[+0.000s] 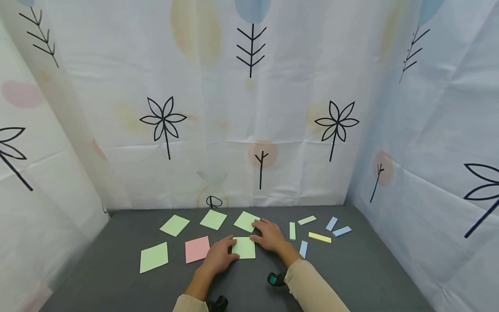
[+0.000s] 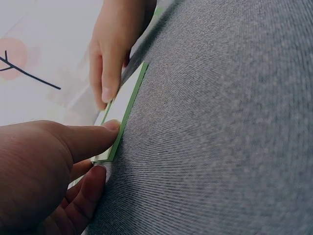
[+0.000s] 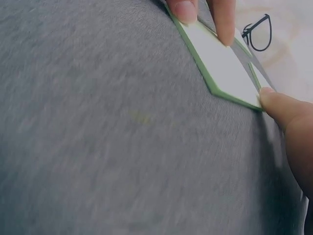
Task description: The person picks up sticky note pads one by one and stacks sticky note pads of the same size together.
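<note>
**Left hand and right hand flank a green square**

The green square lies flat on the gray table, right of the pink square. The left hand, back upward, is loosely spread: thumb and index finger sit apart, touching the square's left side. The right hand angles in from the other side, fingers extended rather than closed; its thumb meets the square's far right corner while its fingertips touch the farther green square.
</note>
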`<action>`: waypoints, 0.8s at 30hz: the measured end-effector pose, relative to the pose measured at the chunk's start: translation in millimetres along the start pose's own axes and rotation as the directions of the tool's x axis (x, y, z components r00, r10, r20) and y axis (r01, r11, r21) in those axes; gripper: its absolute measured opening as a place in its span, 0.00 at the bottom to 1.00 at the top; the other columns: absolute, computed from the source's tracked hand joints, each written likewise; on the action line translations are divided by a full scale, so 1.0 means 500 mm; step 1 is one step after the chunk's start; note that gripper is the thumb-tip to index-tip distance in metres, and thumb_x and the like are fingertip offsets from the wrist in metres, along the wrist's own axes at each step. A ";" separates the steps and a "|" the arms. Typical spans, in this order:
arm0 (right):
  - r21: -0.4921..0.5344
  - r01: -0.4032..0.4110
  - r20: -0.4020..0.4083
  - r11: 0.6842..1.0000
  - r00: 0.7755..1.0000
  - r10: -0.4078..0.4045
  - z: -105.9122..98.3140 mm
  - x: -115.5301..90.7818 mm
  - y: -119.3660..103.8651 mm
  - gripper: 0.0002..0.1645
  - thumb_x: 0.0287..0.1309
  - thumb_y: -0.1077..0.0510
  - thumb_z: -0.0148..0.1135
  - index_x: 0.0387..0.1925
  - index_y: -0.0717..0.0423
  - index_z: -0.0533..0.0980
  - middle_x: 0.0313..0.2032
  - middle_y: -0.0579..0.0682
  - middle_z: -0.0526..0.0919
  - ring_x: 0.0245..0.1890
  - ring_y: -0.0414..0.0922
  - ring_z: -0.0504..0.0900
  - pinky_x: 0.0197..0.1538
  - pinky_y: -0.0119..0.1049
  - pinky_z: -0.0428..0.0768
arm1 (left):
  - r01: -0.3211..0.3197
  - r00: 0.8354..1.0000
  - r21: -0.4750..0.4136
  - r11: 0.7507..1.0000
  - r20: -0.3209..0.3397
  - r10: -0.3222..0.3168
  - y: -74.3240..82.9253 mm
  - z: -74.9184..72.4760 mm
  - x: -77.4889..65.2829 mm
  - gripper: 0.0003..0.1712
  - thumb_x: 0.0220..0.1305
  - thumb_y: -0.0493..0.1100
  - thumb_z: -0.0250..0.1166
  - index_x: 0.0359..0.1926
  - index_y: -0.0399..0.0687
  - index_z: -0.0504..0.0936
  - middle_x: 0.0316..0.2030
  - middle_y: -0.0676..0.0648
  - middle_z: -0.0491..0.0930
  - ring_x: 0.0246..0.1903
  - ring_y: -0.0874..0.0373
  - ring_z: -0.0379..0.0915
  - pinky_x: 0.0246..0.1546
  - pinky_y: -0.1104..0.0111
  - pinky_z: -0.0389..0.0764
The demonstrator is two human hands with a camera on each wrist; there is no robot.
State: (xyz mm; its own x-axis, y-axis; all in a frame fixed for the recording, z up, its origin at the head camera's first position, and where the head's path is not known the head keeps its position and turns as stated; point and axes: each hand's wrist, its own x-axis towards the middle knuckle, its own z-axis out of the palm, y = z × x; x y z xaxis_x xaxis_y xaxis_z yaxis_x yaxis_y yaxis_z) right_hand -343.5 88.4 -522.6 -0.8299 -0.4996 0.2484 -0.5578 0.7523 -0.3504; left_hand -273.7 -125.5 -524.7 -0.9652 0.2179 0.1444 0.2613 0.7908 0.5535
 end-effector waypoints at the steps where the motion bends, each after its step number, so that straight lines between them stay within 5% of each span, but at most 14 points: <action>1: -0.010 -0.002 -0.009 1.000 1.000 0.002 0.000 -0.005 0.003 0.30 0.64 0.46 0.60 0.62 0.58 0.73 0.62 0.56 0.73 0.65 0.58 0.65 0.62 0.60 0.61 | 0.000 1.000 -0.001 1.000 0.001 0.000 0.000 0.001 0.000 0.29 0.56 0.43 0.72 0.57 0.37 0.79 0.61 0.37 0.72 0.60 0.38 0.68 0.57 0.45 0.67; 13: -0.196 -0.050 -0.097 0.979 0.995 0.031 -0.016 -0.056 0.013 0.27 0.60 0.45 0.64 0.58 0.54 0.77 0.55 0.53 0.77 0.57 0.57 0.70 0.63 0.61 0.59 | -0.004 1.000 -0.001 1.000 -0.012 0.004 0.001 0.000 -0.002 0.28 0.56 0.43 0.73 0.57 0.37 0.79 0.61 0.38 0.73 0.60 0.38 0.68 0.58 0.45 0.67; 24: -0.224 -0.129 -0.115 0.966 0.988 0.105 -0.017 -0.093 -0.025 0.29 0.57 0.43 0.68 0.56 0.55 0.78 0.49 0.54 0.75 0.54 0.58 0.69 0.63 0.63 0.56 | -0.002 1.000 -0.005 1.000 -0.001 0.002 0.004 -0.004 -0.003 0.28 0.55 0.42 0.73 0.57 0.38 0.79 0.61 0.37 0.72 0.60 0.37 0.68 0.58 0.45 0.67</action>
State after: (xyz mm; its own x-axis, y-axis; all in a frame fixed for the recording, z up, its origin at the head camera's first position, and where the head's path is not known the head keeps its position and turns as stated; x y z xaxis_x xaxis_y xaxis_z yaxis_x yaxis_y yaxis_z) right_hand -297.9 106.0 -522.2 -0.8771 -0.3646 0.3126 -0.4291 0.8874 -0.1688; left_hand -272.0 -125.6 -522.1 -0.9646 0.2193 0.1462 0.2635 0.7873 0.5574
